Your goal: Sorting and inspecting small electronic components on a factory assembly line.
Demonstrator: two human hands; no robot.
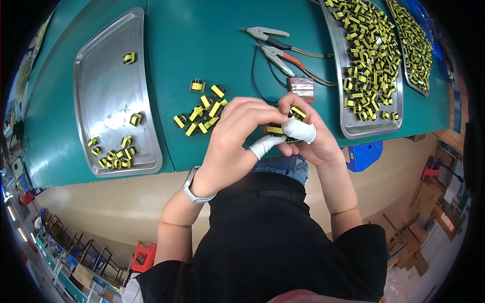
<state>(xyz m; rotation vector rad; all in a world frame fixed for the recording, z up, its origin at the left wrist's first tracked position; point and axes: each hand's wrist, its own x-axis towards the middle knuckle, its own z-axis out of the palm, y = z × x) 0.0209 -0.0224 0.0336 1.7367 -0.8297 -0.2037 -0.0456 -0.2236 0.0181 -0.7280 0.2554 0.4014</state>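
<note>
Both hands meet in front of me at the table's near edge, each thumb wrapped in a white cover. My left hand (235,136), with a band on its wrist, is closed on a small yellow-and-black transformer (275,130). In my right hand (318,139) the fingers curl round more such transformers (298,113), partly hidden by the thumb. A loose group of transformers (202,116) lies on the green table (202,45) just left of my hands. One transformer (197,86) sits a little apart at the back of that group.
At left, a metal tray (108,60) holds several transformers. Another metal tray (353,132) at right is heaped with them, and a further full tray (417,55) stands beyond. Two clip leads (273,50) and a copper-coloured block (301,89) lie behind my hands. A blue bin (365,155) is below the edge.
</note>
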